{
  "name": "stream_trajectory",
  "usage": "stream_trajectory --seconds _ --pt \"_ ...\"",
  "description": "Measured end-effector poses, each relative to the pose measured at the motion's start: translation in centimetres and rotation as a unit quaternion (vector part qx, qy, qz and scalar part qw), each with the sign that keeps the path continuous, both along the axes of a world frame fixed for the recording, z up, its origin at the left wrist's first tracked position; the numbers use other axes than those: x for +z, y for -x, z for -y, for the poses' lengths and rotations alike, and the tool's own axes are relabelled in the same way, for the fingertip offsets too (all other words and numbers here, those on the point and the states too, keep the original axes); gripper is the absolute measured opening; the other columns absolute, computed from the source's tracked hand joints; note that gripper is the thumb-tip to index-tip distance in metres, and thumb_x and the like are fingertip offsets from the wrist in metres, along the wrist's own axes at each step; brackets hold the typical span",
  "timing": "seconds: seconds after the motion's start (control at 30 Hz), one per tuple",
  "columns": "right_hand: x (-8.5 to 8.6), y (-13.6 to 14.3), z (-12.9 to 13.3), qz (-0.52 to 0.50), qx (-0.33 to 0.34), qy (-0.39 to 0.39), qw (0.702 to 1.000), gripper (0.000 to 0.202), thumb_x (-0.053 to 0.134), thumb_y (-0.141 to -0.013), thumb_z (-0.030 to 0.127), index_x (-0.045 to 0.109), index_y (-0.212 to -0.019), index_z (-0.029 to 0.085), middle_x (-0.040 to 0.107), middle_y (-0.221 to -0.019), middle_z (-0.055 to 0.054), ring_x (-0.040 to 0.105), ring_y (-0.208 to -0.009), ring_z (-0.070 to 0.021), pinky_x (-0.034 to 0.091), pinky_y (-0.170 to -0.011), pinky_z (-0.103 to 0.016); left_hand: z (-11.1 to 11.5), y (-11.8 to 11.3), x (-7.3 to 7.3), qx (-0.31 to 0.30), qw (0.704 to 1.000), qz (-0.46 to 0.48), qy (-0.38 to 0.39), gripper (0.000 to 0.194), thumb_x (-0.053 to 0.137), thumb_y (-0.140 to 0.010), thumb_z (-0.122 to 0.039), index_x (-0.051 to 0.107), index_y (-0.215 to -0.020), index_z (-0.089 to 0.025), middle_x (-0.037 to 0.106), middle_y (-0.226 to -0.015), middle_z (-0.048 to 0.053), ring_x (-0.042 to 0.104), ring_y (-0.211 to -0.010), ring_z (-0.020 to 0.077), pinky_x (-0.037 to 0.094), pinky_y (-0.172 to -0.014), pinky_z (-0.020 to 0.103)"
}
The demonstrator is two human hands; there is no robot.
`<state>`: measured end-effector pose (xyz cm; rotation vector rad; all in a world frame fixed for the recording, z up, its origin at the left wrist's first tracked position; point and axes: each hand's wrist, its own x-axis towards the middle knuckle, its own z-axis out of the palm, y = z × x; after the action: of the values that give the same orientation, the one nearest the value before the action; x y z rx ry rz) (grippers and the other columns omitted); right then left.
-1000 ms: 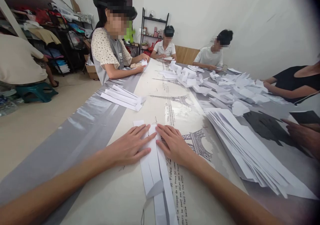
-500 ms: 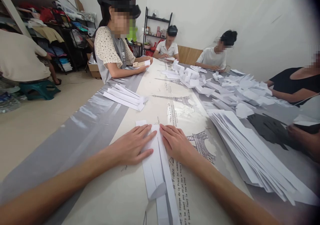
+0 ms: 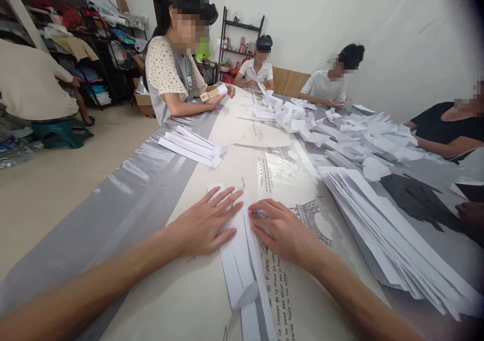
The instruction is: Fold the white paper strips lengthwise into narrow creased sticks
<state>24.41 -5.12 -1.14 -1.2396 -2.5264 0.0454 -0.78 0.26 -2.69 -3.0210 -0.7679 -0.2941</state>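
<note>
Long white folded paper strips (image 3: 239, 275) lie lengthwise in front of me on the printed tablecloth (image 3: 181, 285). My left hand (image 3: 212, 220) rests flat on the strips' upper part with its fingers spread. At their right edge is my right hand (image 3: 278, 227), its fingers bent and slightly apart, the tips by the paper's edge; nothing is gripped in it. A curled flap of paper stands up near the lower part of the strips.
Several white strips (image 3: 191, 147) lie ahead on the left. A fanned stack of long papers (image 3: 385, 235) is at the right, with a pile of folded papers (image 3: 355, 134) beyond. People sit or stand around the table, one (image 3: 172, 78) at the left edge.
My right hand has drawn back slightly toward me, its fingers now more bent and apart. My left hand's fingers have spread wider on the paper. The view has shifted slightly.
</note>
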Motion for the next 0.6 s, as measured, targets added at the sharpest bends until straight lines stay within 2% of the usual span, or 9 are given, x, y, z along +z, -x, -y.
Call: stream_trajectory --seconds 0.1,0.17,0.27,0.43,0.6 --pt "0.05 -0.34 0.26 0.003 0.001 0.018 1.000 0.018 0.059 -0.100 0.029 0.075 -0.107 0.024 0.066 -0.126 -0.008 0.062 -0.116 -0.0262 0.057 -0.093 -0.045 -0.07 0.06 -0.24 -0.009 1.000 -0.012 0.018 0.059 0.026 -0.108 -0.049 0.023 -0.160 -0.021 0.029 -0.166 0.008 0.023 -0.155 0.0266 0.014 -0.126 0.047" --pt "0.07 -0.49 0.32 0.003 0.003 0.028 1.000 0.018 0.064 -0.098 0.035 0.075 -0.107 0.023 0.066 -0.128 -0.008 0.061 -0.118 -0.0268 0.057 -0.095 -0.046 -0.04 0.06 -0.35 -0.012 0.999 -0.027 0.027 0.059 0.023 -0.109 -0.049 0.019 -0.162 -0.022 0.026 -0.168 0.009 0.022 -0.155 0.0259 0.015 -0.126 0.047" --pt "0.16 -0.69 0.32 -0.004 0.018 0.047 0.999 0.022 0.064 -0.098 0.039 0.075 -0.111 0.025 0.066 -0.128 -0.008 0.061 -0.118 -0.0264 0.057 -0.094 -0.045 0.09 0.07 -0.37 -0.012 0.998 -0.041 0.037 0.059 0.023 -0.109 -0.049 0.019 -0.162 -0.022 0.020 -0.169 0.010 0.018 -0.156 0.0275 0.017 -0.125 0.047" --pt "0.05 -1.07 0.22 -0.032 0.026 0.073 0.997 0.027 0.065 -0.097 0.042 0.073 -0.120 0.029 0.062 -0.132 -0.007 0.059 -0.121 -0.0246 0.057 -0.095 -0.042 0.00 0.26 -0.50 -0.018 0.998 -0.030 0.044 0.060 0.025 -0.109 -0.049 0.021 -0.161 -0.018 0.019 -0.169 0.011 0.012 -0.157 0.0257 0.015 -0.127 0.045" --pt "-0.05 -0.58 0.52 -0.047 0.045 0.065 0.996 0.027 0.062 -0.100 0.037 0.069 -0.124 0.027 0.060 -0.140 -0.006 0.060 -0.120 -0.0217 0.054 -0.100 -0.041 0.15 0.43 -0.35 -0.015 0.997 0.015 0.071 0.058 0.031 -0.108 -0.048 0.024 -0.158 -0.019 0.027 -0.167 0.012 0.023 -0.155 0.0254 0.021 -0.127 0.043"
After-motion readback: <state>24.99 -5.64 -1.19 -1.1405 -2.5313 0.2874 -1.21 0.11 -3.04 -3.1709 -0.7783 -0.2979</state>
